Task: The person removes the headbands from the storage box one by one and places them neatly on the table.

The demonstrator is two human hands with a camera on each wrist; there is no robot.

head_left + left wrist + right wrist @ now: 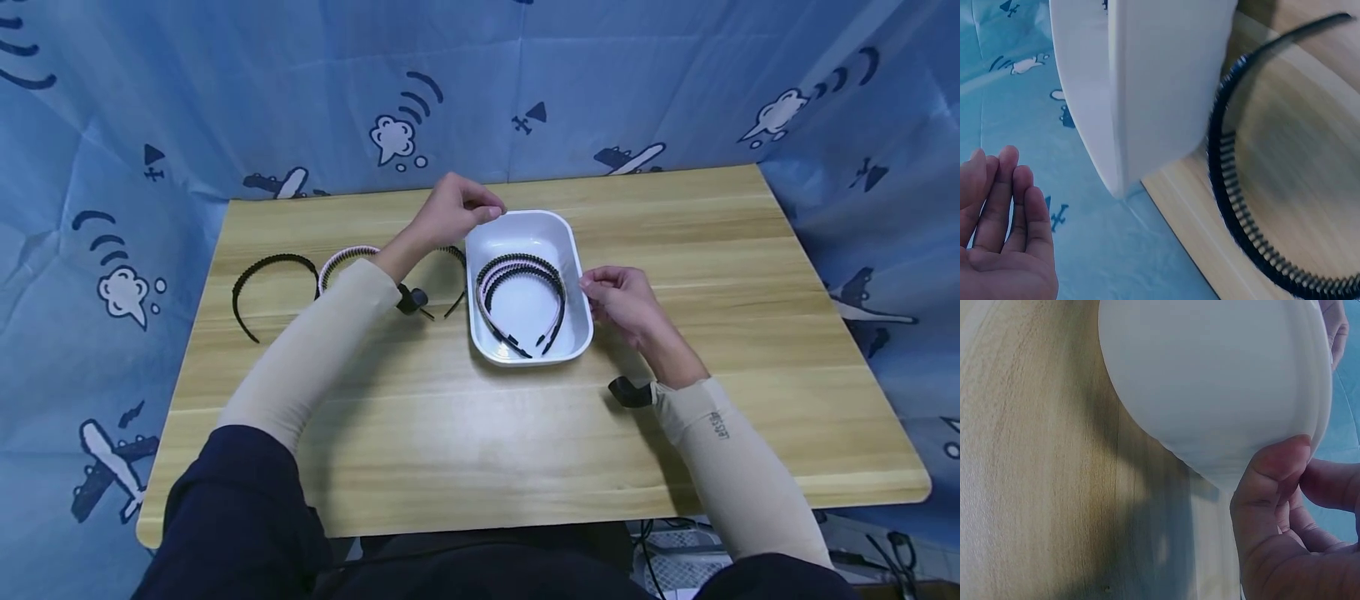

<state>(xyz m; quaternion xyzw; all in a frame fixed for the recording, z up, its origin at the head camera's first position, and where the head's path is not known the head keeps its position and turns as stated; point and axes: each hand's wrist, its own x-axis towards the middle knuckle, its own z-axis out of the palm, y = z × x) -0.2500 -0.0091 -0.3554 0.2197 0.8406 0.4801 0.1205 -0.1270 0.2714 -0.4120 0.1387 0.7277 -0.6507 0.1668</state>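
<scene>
A white rectangular tray point(540, 235) stands near the middle of the table, with several black and pink headbands point(517, 263) nested inside it. My right hand point(626, 304) pinches the tray's right rim between thumb and fingers, seen close in the right wrist view. By the tray's far left corner is my left hand point(450, 212); in the left wrist view its fingers are loosely bent and apart from the tray wall. Left of the tray lie a black headband point(273, 258), a pink one with dark teeth point(352, 251), and another black headband point(1216, 156), partly hidden behind my left wrist in the head view.
The wooden table point(480, 450) has a blue patterned curtain point(480, 83) behind it and at both sides. Black wrist mounts point(628, 392) stick out from both sleeves. Below the front edge are cables and a white basket point(678, 567).
</scene>
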